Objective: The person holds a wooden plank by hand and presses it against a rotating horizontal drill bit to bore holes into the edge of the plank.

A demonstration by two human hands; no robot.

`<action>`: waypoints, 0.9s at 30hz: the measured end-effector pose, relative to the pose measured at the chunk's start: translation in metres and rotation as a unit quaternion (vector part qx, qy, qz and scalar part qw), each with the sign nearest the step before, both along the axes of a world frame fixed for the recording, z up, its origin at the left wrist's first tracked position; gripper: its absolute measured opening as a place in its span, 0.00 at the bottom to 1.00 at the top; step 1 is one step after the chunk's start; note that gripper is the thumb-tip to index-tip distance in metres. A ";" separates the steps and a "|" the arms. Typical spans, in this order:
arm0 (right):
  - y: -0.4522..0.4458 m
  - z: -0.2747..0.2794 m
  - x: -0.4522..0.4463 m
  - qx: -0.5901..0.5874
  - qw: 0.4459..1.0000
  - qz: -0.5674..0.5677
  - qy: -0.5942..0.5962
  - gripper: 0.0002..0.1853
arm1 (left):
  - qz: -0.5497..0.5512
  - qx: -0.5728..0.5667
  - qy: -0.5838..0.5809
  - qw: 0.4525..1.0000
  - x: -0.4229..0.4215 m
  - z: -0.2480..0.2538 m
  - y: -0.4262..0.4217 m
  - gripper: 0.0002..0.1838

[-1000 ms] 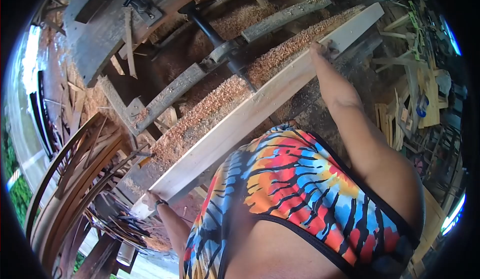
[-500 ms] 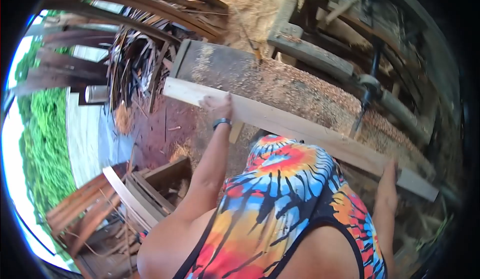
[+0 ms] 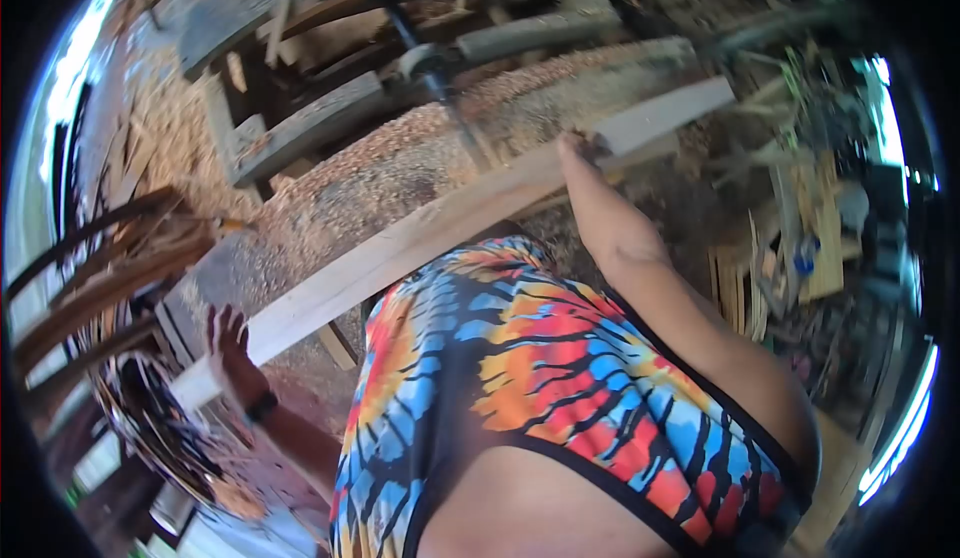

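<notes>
A long pale wooden plank runs slantwise across the view, from lower left to upper right, over a bench strewn with shavings. At the plank's left part is my left hand, its fingers stretched up and apart, with a dark band on the wrist. Whether its palm touches the wood cannot be made out. Near the other end my right hand grips the plank, with some of its fingers hidden.
Beyond the plank lies the bench top with wood shavings. A heavy timber frame with a dark metal shaft stands behind it. Scrap strips are heaped at lower left, and boards lean at right.
My view has turned to the right, so the plank now slants up to the right. My left hand's fingers have spread and lifted; my right hand stays on the plank.
</notes>
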State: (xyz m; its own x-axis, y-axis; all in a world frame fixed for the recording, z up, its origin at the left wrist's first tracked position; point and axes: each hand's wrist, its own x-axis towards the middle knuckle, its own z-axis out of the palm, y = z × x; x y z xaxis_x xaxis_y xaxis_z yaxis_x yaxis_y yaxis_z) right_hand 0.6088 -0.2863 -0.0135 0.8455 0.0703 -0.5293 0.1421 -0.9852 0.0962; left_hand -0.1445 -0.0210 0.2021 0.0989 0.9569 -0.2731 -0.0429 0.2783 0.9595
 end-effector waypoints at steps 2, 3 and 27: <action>-0.005 -0.003 -0.008 0.005 0.999 -0.009 0.034 0.44 | -0.147 0.091 -0.116 0.978 0.071 0.107 -0.028 0.45; -0.006 -0.010 -0.008 0.008 0.999 -0.006 0.049 0.44 | -0.289 0.189 -0.259 0.902 0.108 0.154 -0.050 0.43; -0.092 0.105 0.010 0.262 0.926 0.264 -0.070 0.43 | -0.596 0.070 -0.601 0.527 0.434 0.280 -0.174 0.19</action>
State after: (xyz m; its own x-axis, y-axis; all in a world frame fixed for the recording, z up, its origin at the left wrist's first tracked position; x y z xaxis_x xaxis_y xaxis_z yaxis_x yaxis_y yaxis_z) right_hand 0.6186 -0.3785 0.0911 0.6784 0.7087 -0.1936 0.6389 -0.6992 -0.3208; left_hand 0.2892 -0.1949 0.4818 0.6741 0.0218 0.7383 -0.5187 0.7255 0.4522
